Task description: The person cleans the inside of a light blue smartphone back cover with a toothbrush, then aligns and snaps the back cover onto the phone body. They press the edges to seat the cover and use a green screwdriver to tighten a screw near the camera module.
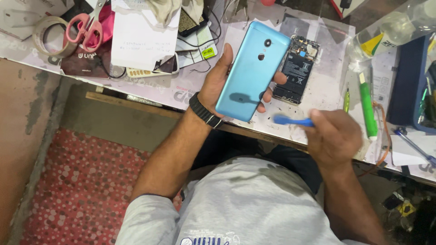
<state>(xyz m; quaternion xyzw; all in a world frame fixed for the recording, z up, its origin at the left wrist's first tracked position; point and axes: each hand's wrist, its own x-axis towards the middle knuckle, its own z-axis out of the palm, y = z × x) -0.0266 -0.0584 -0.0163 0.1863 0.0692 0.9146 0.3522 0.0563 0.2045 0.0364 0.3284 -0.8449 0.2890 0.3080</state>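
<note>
My left hand holds a light blue phone back cover upright over the table edge, thumb on its left side and fingers wrapped round its right. Just right of the cover, the opened phone body lies on the white table with its black battery and circuit board showing. My right hand is closed on a small blue plastic pry tool, whose tip points left toward the cover's lower end. A black band is on my left wrist.
Pink-handled scissors and a tape roll lie at the far left, next to papers and a small keypad phone. A green-handled tool, a clear plastic bottle, a blue case and a pen sit at the right.
</note>
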